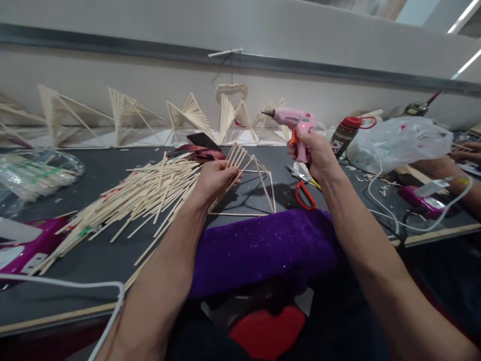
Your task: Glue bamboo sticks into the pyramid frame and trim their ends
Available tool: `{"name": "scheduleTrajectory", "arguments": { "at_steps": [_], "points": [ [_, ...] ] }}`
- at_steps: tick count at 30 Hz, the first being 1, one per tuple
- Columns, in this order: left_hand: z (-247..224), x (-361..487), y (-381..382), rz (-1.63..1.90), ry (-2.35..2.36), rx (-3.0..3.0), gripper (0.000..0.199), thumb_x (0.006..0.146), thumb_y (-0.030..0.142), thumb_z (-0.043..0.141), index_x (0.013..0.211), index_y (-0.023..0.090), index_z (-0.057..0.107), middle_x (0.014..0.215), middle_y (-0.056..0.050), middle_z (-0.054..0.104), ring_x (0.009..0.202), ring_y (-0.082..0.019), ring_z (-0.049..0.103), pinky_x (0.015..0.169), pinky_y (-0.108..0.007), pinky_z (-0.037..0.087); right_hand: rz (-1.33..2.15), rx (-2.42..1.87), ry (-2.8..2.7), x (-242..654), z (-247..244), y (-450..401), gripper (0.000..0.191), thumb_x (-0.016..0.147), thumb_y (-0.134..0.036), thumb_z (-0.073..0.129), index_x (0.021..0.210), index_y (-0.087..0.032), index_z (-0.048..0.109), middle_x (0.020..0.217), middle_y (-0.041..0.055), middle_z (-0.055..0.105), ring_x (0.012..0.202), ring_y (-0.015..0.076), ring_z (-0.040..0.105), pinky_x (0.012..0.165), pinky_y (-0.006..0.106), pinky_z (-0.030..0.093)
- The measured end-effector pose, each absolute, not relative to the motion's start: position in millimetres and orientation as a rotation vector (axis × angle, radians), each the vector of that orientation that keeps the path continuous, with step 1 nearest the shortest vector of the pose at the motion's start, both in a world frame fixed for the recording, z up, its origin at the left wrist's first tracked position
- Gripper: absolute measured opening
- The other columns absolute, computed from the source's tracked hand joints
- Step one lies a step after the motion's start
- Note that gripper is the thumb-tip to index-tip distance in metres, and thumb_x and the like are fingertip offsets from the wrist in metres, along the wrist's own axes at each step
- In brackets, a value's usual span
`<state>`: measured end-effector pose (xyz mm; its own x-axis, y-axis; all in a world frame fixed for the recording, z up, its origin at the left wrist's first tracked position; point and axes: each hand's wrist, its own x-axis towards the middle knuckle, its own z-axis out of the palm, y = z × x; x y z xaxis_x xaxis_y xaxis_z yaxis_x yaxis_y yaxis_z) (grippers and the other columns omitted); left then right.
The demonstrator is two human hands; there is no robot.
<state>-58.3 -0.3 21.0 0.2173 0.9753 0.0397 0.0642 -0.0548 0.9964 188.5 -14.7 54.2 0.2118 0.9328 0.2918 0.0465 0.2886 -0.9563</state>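
My left hand [218, 179] is closed on thin wooden sticks [236, 154] at one side of a small stick frame [272, 190] standing on the dark table. Whether the held sticks are joined to that frame I cannot tell. My right hand [317, 153] grips a pink hot glue gun [295, 120] by its handle, raised above the table, its nozzle pointing left. Below it lie scissors with red handles [305, 195]. A purple cloth [263, 245] covers the table edge in front of me. A big heap of loose wooden sticks [150, 188] spreads to the left of my left hand.
Several finished-looking stick structures [126, 118] line the wall. At right stand a brown bottle with a red cap [343, 135] and a plastic bag [402, 143]. Bagged sticks [41, 173] lie at left. White cables [394, 220] cross the edge; another person's arm [456, 175] reaches in.
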Motion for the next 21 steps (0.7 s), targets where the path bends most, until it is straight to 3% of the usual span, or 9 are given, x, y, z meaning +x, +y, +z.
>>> {"name": "scheduleTrajectory", "arguments": {
  "at_steps": [5, 11, 21],
  "points": [
    [21, -56, -2, 1.062, 1.071, 1.344, 0.007, 0.07, 0.018, 0.063, 0.067, 0.011, 0.064, 0.062, -0.005, 0.066, 0.05, -0.01, 0.057, 0.052, -0.022, 0.046, 0.964, -1.062, -1.284, 176, 39, -17, 0.033, 0.07, -0.04, 0.068, 0.094, -0.018, 0.058, 0.081, 0.0041, 0.069, 0.062, 0.0119, 0.064, 0.048, 0.021, 0.045],
    [16, -58, 2, 1.074, 1.06, 1.386, 0.006, 0.067, 0.018, 0.063, 0.065, 0.012, 0.064, 0.062, -0.005, 0.065, 0.051, -0.01, 0.057, 0.054, -0.023, 0.047, 0.944, -1.06, -1.324, 179, 27, -21, 0.03, 0.072, -0.041, 0.07, 0.089, -0.018, 0.061, 0.082, 0.004, 0.07, 0.052, 0.008, 0.057, 0.044, 0.021, 0.042],
    [9, -59, 6, 1.07, 1.077, 1.439, 0.012, 0.067, 0.025, 0.066, 0.065, 0.013, 0.065, 0.064, -0.006, 0.066, 0.051, -0.011, 0.058, 0.052, -0.023, 0.047, 0.822, -1.12, -1.451, 178, 19, -24, 0.027, 0.079, -0.044, 0.065, 0.079, -0.017, 0.063, 0.062, 0.0013, 0.062, 0.047, 0.0067, 0.048, 0.042, 0.021, 0.035]
  ]
}}
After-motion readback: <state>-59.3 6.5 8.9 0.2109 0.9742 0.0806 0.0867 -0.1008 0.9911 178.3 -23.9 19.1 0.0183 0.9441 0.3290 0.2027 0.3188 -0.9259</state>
